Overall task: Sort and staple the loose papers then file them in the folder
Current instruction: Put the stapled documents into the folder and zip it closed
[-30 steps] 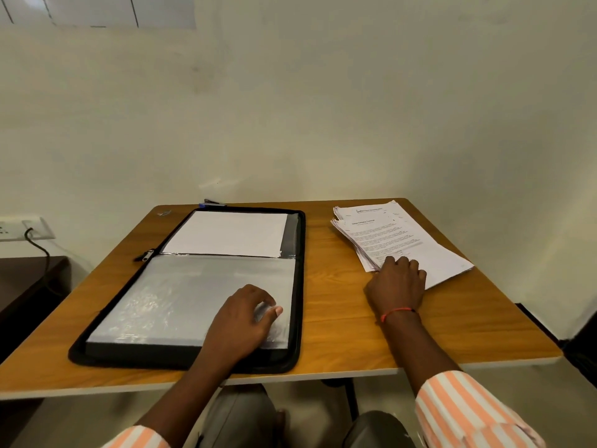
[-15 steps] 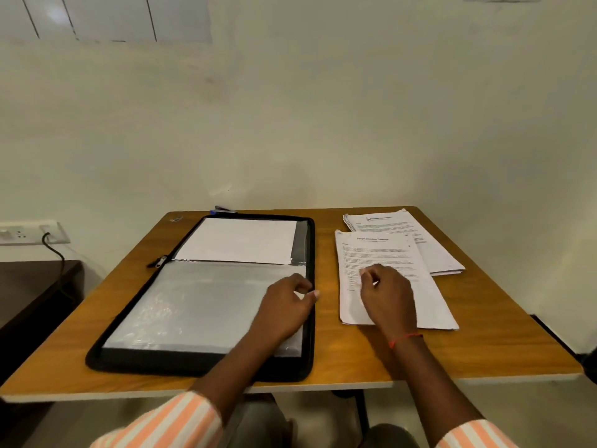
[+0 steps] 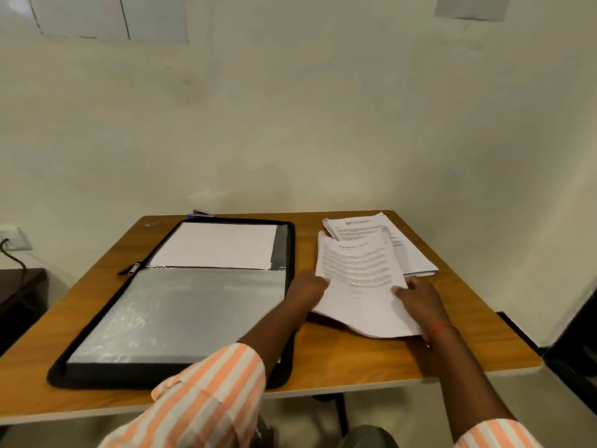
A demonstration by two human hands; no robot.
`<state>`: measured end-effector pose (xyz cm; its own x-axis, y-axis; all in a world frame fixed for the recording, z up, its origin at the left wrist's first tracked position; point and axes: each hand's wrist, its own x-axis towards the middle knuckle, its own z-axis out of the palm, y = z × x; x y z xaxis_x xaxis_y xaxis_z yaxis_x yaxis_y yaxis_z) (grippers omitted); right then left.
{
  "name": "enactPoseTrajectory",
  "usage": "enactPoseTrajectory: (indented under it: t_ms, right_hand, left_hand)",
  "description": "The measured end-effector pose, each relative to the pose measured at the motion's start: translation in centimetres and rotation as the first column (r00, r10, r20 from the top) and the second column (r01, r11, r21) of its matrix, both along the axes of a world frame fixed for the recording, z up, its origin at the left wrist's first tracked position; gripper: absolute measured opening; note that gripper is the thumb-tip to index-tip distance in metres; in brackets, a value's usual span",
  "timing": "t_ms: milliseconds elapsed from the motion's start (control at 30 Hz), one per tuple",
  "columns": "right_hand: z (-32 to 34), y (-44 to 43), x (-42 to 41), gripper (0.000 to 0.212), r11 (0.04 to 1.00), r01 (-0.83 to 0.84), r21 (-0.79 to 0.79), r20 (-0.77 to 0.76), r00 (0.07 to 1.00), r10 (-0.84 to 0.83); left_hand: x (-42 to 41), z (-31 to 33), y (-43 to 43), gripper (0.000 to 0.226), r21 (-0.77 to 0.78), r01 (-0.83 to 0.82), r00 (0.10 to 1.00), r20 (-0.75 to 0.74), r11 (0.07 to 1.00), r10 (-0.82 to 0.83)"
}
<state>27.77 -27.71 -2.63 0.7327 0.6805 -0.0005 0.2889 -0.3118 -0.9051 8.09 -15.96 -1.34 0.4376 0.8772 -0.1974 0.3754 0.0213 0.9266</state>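
Observation:
A black zip folder (image 3: 292,318) lies open on the left of the wooden table (image 3: 355,360), a white sheet (image 3: 214,244) on its far half and clear plastic sleeves (image 3: 181,315) on its near half. To its right I hold a printed set of papers (image 3: 358,279) lifted off the table. My left hand (image 3: 307,287) grips its left edge and my right hand (image 3: 420,299) grips its right edge. A stack of printed papers (image 3: 407,250) lies behind it at the table's far right. A small blue stapler-like object (image 3: 202,214) sits behind the folder.
The table stands against a pale wall. A wall socket with a black cable (image 3: 13,244) is at the left, above a dark low surface (image 3: 19,292). A small metal clip (image 3: 151,224) lies at the table's far left corner. The folder's zip pull (image 3: 130,268) hangs off its left side.
My right hand drew a set of papers off the stack toward me. My left hand left the folder's sleeve and took the set's left edge. Both hands have lifted it.

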Motion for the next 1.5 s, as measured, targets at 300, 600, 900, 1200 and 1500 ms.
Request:
enactPoseTrajectory:
  t_ms: [300,600,900,1200,1500]
  right_hand:
    - [5.5,-1.3,-3.9,0.018,0.815,-0.134,0.564,-0.026,0.983,0.179]
    - [4.6,-2.1,-5.5,0.032,0.802,-0.080,0.591,-0.123,0.974,0.188]
    - [4.7,-2.3,-5.7,0.027,0.830,-0.095,0.550,-0.177,0.958,0.227]
    - [5.8,-2.6,-3.9,0.030,0.774,-0.158,0.613,-0.173,0.929,0.326]
    - [9.9,-3.5,-2.8,0.059,0.765,-0.631,0.130,-0.129,0.754,0.644]
  left_hand:
    - [-4.0,5.5,-0.4,0.040,0.256,-0.117,0.868,0.495,0.960,-0.026]
    - [-4.0,4.9,-1.8,0.034,0.295,-0.139,0.824,0.563,0.945,-0.054]
    - [-2.7,3.7,-2.4,0.025,0.238,-0.118,0.842,0.539,0.964,-0.031]
    - [-4.9,7.3,-0.7,0.019,0.557,-0.135,0.965,0.263,0.819,-0.020]
    - [-10.5,11.9,2.8,0.025,0.348,0.506,0.810,-0.506,0.789,-0.296]
